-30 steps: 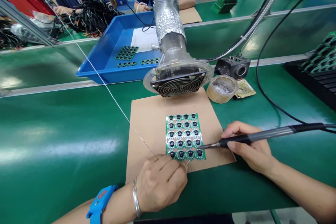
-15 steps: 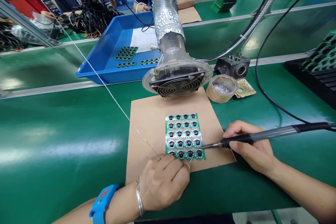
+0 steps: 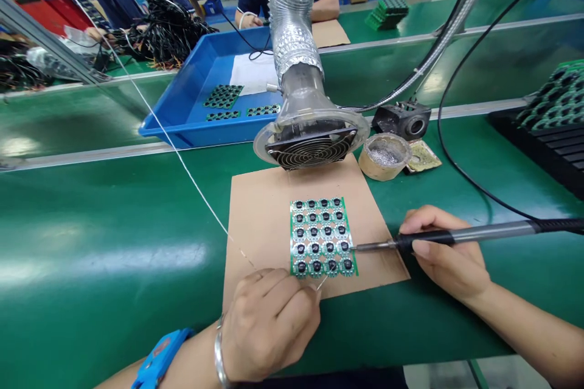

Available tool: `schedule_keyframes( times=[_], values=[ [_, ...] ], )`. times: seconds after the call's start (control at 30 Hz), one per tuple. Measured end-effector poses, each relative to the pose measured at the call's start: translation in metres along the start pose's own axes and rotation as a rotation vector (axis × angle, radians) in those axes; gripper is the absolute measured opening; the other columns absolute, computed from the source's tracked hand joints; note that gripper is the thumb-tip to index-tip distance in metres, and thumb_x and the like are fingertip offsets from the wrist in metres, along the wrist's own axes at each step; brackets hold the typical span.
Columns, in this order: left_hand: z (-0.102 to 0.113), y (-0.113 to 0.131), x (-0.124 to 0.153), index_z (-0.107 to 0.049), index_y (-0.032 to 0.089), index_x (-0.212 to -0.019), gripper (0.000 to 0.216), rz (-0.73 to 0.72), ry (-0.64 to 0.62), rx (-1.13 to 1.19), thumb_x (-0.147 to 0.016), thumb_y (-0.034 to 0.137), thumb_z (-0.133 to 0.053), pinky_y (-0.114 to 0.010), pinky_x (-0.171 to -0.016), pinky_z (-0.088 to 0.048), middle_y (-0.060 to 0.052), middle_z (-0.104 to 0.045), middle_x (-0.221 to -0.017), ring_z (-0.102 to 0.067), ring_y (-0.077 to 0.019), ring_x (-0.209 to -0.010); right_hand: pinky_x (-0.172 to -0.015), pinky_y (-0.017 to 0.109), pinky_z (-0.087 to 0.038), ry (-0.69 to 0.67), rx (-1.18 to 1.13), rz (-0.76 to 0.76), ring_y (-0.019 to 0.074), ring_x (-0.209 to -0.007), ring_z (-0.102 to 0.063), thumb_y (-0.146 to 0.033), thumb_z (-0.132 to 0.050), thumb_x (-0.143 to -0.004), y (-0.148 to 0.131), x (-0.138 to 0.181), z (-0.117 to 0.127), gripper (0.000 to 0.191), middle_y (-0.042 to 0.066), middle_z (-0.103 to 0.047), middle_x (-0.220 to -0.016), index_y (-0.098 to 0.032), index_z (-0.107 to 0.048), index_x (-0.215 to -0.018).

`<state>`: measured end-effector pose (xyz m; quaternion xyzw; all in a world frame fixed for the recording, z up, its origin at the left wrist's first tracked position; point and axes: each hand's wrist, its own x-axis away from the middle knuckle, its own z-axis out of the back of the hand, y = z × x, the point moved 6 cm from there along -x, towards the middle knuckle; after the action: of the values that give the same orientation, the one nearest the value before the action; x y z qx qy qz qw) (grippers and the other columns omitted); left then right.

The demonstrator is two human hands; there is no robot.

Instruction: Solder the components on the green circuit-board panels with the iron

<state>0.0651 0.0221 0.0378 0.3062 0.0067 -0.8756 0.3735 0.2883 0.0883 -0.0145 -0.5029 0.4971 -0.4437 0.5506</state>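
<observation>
A green circuit board panel (image 3: 323, 237) with rows of small black parts lies on a brown cardboard sheet (image 3: 260, 219). My right hand (image 3: 449, 258) is closed round a soldering iron (image 3: 456, 236); its tip touches the panel's right edge. My left hand (image 3: 269, 322) pinches a thin solder wire (image 3: 182, 161) just below the panel's lower edge; the wire's short free end points up toward the board. The wire runs away to the upper left. A blue wrist strap (image 3: 159, 357) and a metal bangle sit on my left wrist.
A fume extractor duct with a fan grille (image 3: 311, 144) hangs just behind the cardboard. A tin of solder dross (image 3: 385, 156), an iron stand (image 3: 404, 120) and a blue tray (image 3: 191, 112) with more boards lie beyond. Black racks (image 3: 552, 127) stand at right. Other people work across the belt.
The iron tip has moved up the panel's right edge by a row. My left hand has drawn back toward me slightly with the wire.
</observation>
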Motion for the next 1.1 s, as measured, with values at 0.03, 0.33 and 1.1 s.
schedule_keyframes(
  times=[0.03, 0.33, 1.1],
  values=[
    [0.005, 0.000, 0.001, -0.053, 0.016, -0.067, 0.011, 0.004, 0.001, 0.005, -0.074, 0.011, -0.059, -0.029, -0.048, -0.026, 0.003, -0.043, -0.052, -0.036, -0.0114, -0.052, -0.041, 0.024, -0.030, -0.003, -0.006, -0.009, 0.0116, -0.049, -0.043, -0.037, -0.064, -0.073, -0.002, 0.002, -0.001, 0.017, 0.001, -0.052, -0.065, -0.022, -0.062, -0.079],
    [0.018, -0.005, 0.046, -0.050, 0.016, -0.063, 0.015, 0.034, 0.008, -0.037, -0.075, 0.010, -0.056, -0.027, -0.048, -0.025, 0.003, -0.041, -0.051, -0.035, -0.0103, -0.051, -0.048, 0.021, -0.041, -0.208, 0.331, 0.134, 0.0122, -0.055, -0.052, -0.018, -0.056, -0.079, -0.024, 0.018, -0.055, 0.012, -0.002, -0.058, -0.066, -0.025, -0.057, -0.087],
    [0.005, -0.010, 0.064, -0.045, 0.017, -0.060, 0.021, 0.112, 0.029, -0.099, -0.077, 0.014, -0.055, -0.027, -0.050, -0.026, 0.003, -0.043, -0.053, -0.037, -0.0103, -0.051, -0.049, 0.020, -0.043, -0.296, 0.443, 0.216, 0.0113, -0.057, -0.055, -0.013, -0.055, -0.079, -0.013, 0.021, -0.078, 0.016, -0.002, -0.059, -0.070, -0.025, -0.054, -0.089]
  ],
)
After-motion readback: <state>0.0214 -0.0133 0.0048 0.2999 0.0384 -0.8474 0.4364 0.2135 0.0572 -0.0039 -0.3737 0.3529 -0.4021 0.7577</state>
